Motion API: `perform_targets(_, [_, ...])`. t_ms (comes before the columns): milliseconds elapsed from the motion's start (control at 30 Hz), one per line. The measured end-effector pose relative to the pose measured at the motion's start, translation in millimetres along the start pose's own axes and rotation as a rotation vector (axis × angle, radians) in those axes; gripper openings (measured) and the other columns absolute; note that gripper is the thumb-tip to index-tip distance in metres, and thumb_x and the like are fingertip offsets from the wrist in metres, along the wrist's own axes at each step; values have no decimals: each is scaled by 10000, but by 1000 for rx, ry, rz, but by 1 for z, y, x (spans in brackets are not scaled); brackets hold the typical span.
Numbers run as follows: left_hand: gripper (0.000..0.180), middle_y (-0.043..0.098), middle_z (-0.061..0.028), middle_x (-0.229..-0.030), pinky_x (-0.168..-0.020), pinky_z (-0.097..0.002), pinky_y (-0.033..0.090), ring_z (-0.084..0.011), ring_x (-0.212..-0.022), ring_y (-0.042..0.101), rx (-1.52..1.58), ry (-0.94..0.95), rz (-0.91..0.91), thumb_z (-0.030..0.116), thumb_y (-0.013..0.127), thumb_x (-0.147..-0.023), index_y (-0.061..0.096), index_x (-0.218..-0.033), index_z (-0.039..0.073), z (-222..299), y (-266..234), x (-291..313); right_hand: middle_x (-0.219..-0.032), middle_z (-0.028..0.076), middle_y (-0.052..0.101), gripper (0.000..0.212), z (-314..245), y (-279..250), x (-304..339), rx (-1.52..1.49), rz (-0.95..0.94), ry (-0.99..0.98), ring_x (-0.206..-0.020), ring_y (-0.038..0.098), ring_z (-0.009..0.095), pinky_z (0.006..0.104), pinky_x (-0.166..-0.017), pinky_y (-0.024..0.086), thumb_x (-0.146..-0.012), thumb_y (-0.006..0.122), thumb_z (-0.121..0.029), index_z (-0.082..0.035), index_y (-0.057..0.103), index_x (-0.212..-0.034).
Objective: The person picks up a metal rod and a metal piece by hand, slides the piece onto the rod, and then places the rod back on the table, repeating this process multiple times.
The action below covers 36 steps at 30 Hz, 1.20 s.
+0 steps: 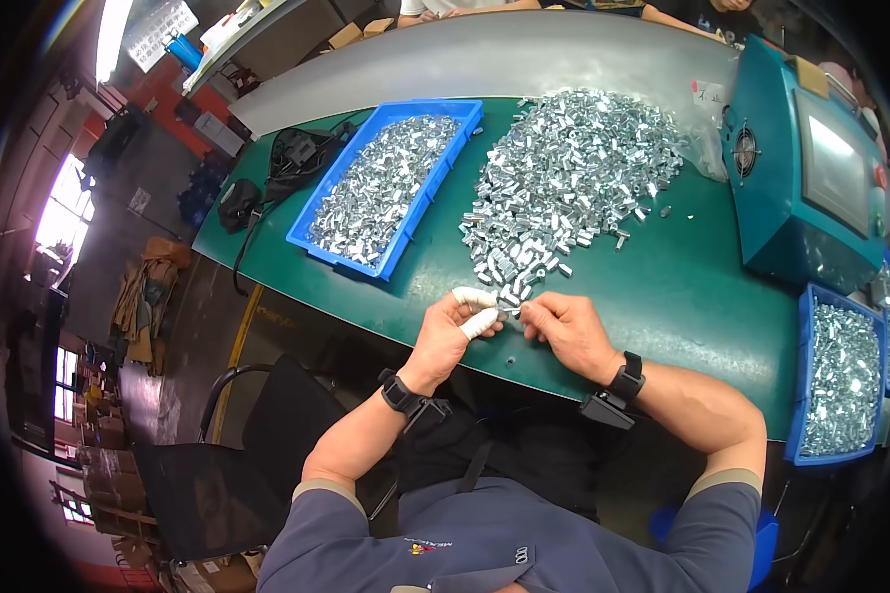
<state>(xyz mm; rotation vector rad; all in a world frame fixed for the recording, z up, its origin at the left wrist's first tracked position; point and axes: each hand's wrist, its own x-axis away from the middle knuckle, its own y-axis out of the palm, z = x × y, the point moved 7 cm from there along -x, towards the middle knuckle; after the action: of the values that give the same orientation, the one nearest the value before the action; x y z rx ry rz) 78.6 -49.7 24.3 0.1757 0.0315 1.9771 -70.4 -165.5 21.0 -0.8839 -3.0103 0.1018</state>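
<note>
Both of my hands meet over the near edge of the green table [653, 326], in front of a large heap of small shiny metal pieces [574, 158]. White coverings wrap the thumb and a finger of my left hand [455, 324], which is closed in a pinch at a small metal piece [508, 310]. The bare fingers of my right hand [568, 331] pinch at the same piece from the other side. My fingertips hide most of it, so its exact shape cannot be made out. Several loose pieces lie just beyond my fingertips.
A blue tray [401, 247] full of metal pieces stands left of the heap, with a black bag [302, 153] beside it. At right are a teal machine with a screen [796, 188] and another filled blue tray [799, 395]. A black chair [287, 425] stands lower left. People sit beyond the grey partition [445, 59].
</note>
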Motion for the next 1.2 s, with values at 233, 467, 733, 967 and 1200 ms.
perform_targets(233, [210, 740, -85, -1078, -819, -283, 577, -154, -924, 720, -17, 12, -36, 36, 696, -985, 655, -1190, 16, -5, 7, 2, -667, 27, 676, 355, -2, 4, 1, -19, 17, -35, -605, 576, 86, 286, -564, 458, -1053, 622, -293, -11, 733, -867])
perform_targets(467, [211, 745, -98, -1063, -828, -285, 577, -158, -916, 714, -69, 61, -46, 3, 684, -981, 665, -1190, -1, -1, 7, -1, -762, 40, 696, 247, -6, 0, 0, 25, 69, -75, -676, 593, 81, 286, -618, 484, -1017, 675, -237, -5, 721, -943])
perform_targets(733, [185, 746, -128, -1025, -797, -292, 577, -169, -878, 711, -144, 76, -10, -19, 672, -976, 666, -1159, -46, 5, 10, 6, -792, 66, 710, 185, -7, 1, 0, -27, 77, -100, -717, 633, 111, 300, -664, 505, -992, 662, -180, -2, 713, -982])
perform_targets(967, [146, 752, -111, -999, -824, -286, 579, -157, -895, 714, -170, 100, -37, -22, 681, -979, 681, -1124, -45, -6, 11, 9, -643, 76, 667, 340, -13, 0, 4, 136, 71, -114, -564, 632, 198, 359, -567, 480, -1036, 626, -311, -27, 686, -859])
perform_targets(1200, [149, 751, -109, -977, -760, -271, 559, -154, -846, 703, -126, 130, 3, 19, 685, -988, 674, -1130, -24, -2, 13, 5, -685, 63, 666, 342, -6, 2, -1, 81, 52, -68, -609, 614, 157, 336, -589, 474, -1054, 616, -304, -25, 673, -865])
